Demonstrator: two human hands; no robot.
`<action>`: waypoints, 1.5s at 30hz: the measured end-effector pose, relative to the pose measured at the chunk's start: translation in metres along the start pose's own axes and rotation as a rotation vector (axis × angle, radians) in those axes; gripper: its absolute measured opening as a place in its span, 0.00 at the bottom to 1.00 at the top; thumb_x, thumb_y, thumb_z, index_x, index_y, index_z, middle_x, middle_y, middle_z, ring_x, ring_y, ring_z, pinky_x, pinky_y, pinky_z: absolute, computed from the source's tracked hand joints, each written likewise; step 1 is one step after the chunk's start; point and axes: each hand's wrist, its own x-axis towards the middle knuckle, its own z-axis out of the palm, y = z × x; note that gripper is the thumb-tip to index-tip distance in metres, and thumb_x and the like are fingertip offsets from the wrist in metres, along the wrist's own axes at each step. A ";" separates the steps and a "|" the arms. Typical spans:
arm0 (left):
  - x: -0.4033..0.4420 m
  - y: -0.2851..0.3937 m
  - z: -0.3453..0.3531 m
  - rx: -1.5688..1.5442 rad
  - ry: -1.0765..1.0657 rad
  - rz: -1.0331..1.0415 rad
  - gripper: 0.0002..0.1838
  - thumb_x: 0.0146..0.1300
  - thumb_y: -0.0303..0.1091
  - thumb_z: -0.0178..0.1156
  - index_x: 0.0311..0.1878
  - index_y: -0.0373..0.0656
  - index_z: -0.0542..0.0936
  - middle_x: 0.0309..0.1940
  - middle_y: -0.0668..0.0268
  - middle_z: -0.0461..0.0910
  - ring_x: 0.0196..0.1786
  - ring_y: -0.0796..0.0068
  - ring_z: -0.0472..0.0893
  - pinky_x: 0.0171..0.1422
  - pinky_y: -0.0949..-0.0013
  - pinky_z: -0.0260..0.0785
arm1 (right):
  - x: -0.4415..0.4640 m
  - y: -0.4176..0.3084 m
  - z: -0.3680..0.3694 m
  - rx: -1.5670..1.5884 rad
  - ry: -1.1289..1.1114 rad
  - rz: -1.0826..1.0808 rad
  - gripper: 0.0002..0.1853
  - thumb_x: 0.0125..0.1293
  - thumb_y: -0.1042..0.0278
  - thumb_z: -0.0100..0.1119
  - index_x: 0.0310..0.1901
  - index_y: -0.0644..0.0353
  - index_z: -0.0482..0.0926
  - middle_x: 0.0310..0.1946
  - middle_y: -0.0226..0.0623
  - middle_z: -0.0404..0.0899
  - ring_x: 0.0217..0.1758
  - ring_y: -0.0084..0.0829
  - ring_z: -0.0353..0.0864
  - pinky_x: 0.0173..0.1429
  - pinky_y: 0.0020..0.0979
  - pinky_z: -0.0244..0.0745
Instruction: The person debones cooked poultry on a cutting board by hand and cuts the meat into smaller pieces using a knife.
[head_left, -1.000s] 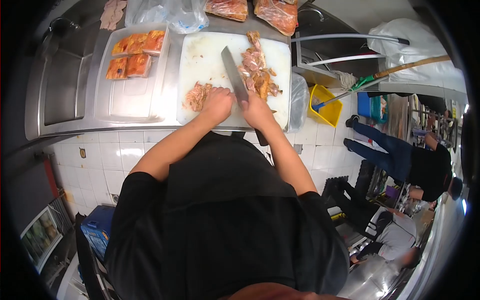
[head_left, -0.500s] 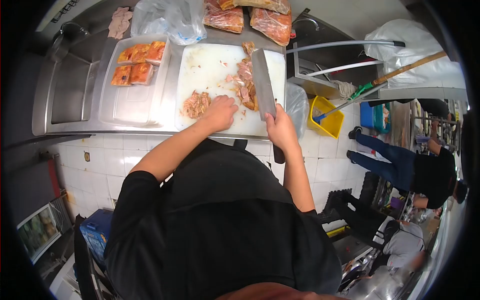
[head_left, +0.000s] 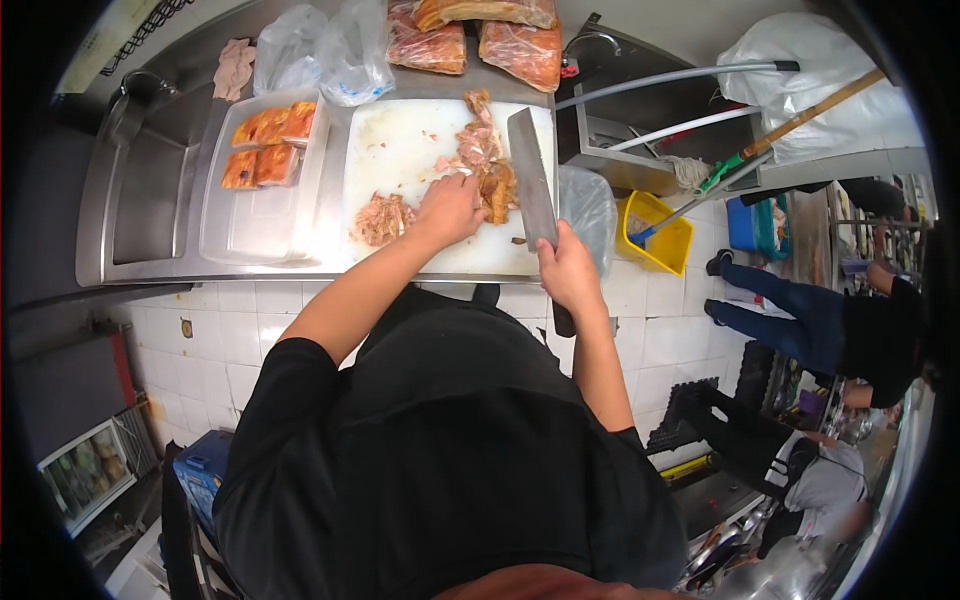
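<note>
A cleaver (head_left: 533,180) is held by its handle in my right hand (head_left: 572,268), its broad blade pointing away from me over the right side of the white cutting board (head_left: 390,130). To the left of the blade lies a strip of roughly cut cooked meat (head_left: 496,190). My left hand (head_left: 450,208) has its fingers curled against the left edge of that meat; the fingertips are partly hidden. A smaller heap of chopped meat (head_left: 382,220) sits at the board's near left, beside my left wrist. Small scraps are scattered across the board.
Left of the board stands a clear plastic tub (head_left: 262,222) with several roasted meat blocks (head_left: 262,168). Wrapped meat slabs (head_left: 520,55) and plastic bags (head_left: 350,60) lie behind. A yellow bucket (head_left: 655,235) and mop handles (head_left: 815,115) are at right, with two people beyond.
My left hand has moved right and away from me, from bare board to the meat strip. The cleaver stays in my right hand, now slightly right of the meat. The whole view has shifted slightly.
</note>
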 end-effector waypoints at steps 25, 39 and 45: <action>-0.002 -0.024 -0.035 -0.378 -0.118 -0.221 0.07 0.58 0.29 0.59 0.38 0.38 0.82 0.29 0.60 0.81 0.31 0.68 0.79 0.37 0.65 0.71 | -0.005 0.011 0.005 -0.042 -0.051 -0.046 0.15 0.67 0.66 0.53 0.49 0.67 0.70 0.31 0.61 0.80 0.40 0.63 0.79 0.46 0.55 0.72; -0.042 -0.032 -0.021 -0.085 -0.168 -0.032 0.11 0.54 0.25 0.62 0.42 0.40 0.80 0.40 0.57 0.77 0.47 0.51 0.79 0.51 0.54 0.73 | 0.002 -0.001 0.052 -0.212 -0.223 -0.154 0.13 0.67 0.68 0.50 0.48 0.67 0.70 0.32 0.62 0.81 0.41 0.61 0.80 0.48 0.56 0.73; -0.043 -0.032 -0.012 -0.097 -0.143 -0.023 0.10 0.51 0.23 0.62 0.40 0.39 0.80 0.38 0.57 0.77 0.46 0.52 0.79 0.50 0.55 0.73 | 0.023 -0.017 0.072 -0.379 -0.272 -0.236 0.13 0.60 0.75 0.48 0.46 0.70 0.70 0.30 0.64 0.81 0.37 0.61 0.82 0.45 0.54 0.76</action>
